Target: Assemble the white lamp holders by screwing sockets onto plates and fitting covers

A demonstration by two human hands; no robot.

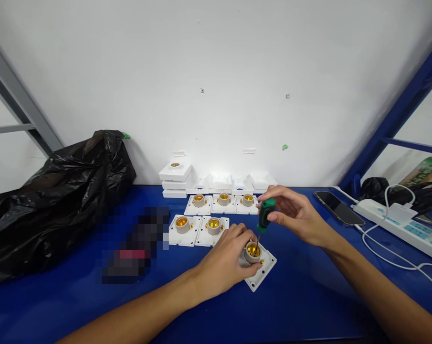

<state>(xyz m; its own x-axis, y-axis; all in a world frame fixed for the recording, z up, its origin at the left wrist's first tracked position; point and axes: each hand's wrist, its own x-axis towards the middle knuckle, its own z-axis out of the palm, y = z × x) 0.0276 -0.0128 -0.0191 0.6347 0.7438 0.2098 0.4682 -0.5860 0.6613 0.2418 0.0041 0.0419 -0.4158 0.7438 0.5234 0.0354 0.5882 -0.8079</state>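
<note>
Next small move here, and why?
Probably a small turn of the screwdriver with the right hand, keeping the left hand where it is. The screwdriver points down into the socket, the right hand has its handle, and the left hand grips the socket's side. Whether the tip sits in a screw is too small to tell.

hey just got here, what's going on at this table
A person's left hand steadies a round off-white lamp socket with a brass-coloured inside, mounted on a square white plate. The right hand holds a green-and-black screwdriver, slightly tilted, its shaft reaching down into that socket. Five similar sockets on plates sit in two rows farther back on the shiny blue table.
</note>
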